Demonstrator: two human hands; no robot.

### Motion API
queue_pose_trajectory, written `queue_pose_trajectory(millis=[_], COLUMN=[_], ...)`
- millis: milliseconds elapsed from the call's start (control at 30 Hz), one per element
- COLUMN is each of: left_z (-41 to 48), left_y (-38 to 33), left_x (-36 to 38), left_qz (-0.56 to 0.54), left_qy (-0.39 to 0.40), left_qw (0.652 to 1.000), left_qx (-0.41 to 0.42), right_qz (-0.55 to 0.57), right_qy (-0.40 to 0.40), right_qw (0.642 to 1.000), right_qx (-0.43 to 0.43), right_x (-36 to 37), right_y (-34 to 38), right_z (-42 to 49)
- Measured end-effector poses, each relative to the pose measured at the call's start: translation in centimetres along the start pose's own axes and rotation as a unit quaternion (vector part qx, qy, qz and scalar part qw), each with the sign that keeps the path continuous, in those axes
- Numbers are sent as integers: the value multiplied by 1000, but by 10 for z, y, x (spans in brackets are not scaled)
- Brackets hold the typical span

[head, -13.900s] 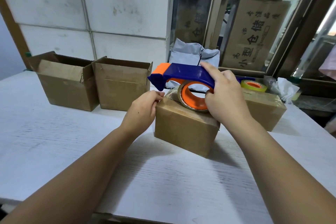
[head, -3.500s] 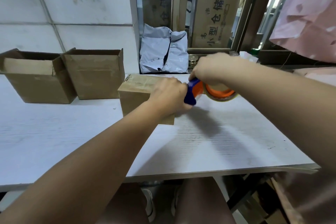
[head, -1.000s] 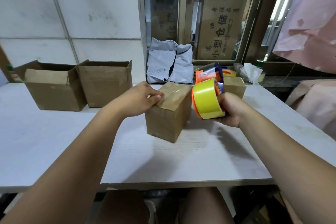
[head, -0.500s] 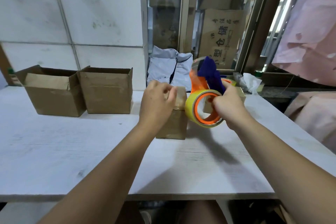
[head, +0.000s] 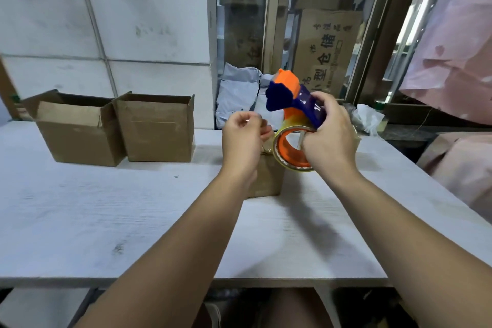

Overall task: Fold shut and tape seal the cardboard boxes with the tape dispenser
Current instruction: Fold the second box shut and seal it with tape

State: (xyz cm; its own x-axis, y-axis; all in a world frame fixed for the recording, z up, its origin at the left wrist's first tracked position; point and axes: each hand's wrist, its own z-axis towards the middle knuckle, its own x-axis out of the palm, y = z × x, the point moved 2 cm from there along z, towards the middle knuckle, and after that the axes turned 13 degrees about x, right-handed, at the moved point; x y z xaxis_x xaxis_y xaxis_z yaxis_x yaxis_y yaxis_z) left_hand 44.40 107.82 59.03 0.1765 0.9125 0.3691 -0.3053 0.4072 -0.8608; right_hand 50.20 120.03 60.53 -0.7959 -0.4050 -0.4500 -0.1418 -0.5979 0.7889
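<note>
A small closed cardboard box stands mid-table, largely hidden behind my left wrist. My right hand grips the blue and orange tape dispenser above the box's right side. Its nose is tilted up and its yellowish tape roll hangs low. Just left of the roll, my left hand is raised off the box. Its fingertips are pinched together, apparently on the clear tape end, which is hard to make out. Two open cardboard boxes stand side by side at the back left.
The white table runs to a front edge near my body. Grey plastic bags lie at the back by the window frame. A crumpled tissue sits at the back right, and pink cloth hangs on the right.
My left hand has left the top of the box and now pinches beside the tape roll. The dispenser has tilted further up in my right hand.
</note>
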Motion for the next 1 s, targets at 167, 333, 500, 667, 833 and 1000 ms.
queue_pose_trajectory(millis=[167, 333, 500, 667, 833, 1000], left_z=[8, 3, -3, -10, -8, -9], left_y=[-1, -2, 10, 16, 13, 5], left_x=[-17, -25, -35, -43, -43, -31], left_qz=[57, 114, 48, 46, 84, 137], left_qy=[17, 27, 0, -22, -30, -27], left_qw=[998, 993, 998, 998, 996, 989], left_qx=[10, 31, -36, -49, -4, 46], right_qz=[23, -11, -134, -210, -185, -150], right_qy=[18, 54, 89, 75, 34, 17], right_qw=[998, 991, 961, 931, 933, 942], right_qx=[-49, -124, -227, -288, -305, -300], right_x=[-4, -13, -8, -1, -4, -9], right_y=[1, 10, 11, 2, -2, -3], right_z=[5, 15, 26, 26, 22, 26])
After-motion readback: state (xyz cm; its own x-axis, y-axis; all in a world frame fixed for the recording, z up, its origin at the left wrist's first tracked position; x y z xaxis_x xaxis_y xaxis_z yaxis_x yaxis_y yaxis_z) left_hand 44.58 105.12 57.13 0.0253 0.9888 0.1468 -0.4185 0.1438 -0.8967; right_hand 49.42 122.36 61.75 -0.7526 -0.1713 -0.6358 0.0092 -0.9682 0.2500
